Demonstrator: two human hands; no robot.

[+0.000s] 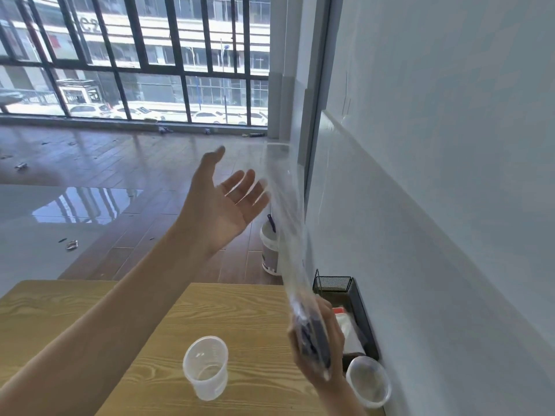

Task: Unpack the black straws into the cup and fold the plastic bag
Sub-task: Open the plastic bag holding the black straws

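While our right hand point(318, 340) curled its grip round the lower end of the plastic bag point(288, 223) at the lower right of the frame, the black straws point(312, 334) sat bunched inside that gripped end, dark and blurred through the film. From there the clear, motion-smeared bag stretched up toward the middle of the frame, its upper end pale against the wall point(435, 145). Our left hand point(222, 202) was raised at the centre of the frame with palm up, fingers spread and straight, holding nothing; its fingertips point(261, 187) lay just beside the bag's upper part, and we could not tell whether they touched it.

Below, on the wooden worktop point(255, 304), the clear cup point(205, 367) stood upright near the bottom centre, with nothing visible inside. A second clear cup point(368, 381) sat at the lower right, close to the wall and just beside our right wrist. Behind it a black mesh tray point(360, 298) rested against the wall, holding something white and something red. Beyond the worktop's far edge a white bucket point(268, 247) stood on the wooden floor point(120, 157), partly seen through the bag. Large dark-framed windows point(135, 55) filled the upper left of the frame.
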